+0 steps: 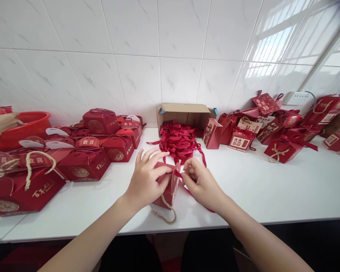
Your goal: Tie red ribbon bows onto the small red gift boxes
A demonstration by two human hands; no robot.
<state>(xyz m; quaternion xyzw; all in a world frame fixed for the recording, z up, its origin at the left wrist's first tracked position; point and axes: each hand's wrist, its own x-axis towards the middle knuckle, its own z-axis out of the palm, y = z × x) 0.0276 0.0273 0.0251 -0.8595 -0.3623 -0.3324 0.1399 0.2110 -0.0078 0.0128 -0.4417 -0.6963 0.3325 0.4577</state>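
Note:
A small red gift box (170, 189) with a beige rope handle stands near the front edge of the white counter (272, 189). My left hand (147, 179) grips its left side and top flap. My right hand (200, 181) pinches a red ribbon (187, 189) at the box's top right; the ribbon trails down under that hand. Just behind the box lies a pile of loose red ribbons (180, 139), spilling from an open cardboard box (184, 113).
Several red gift boxes are stacked at the left (99, 151), and more lie at the right (280, 149). A red basin (25, 126) stands far left, with another person's hand (1, 124) at it. A tiled wall lies behind.

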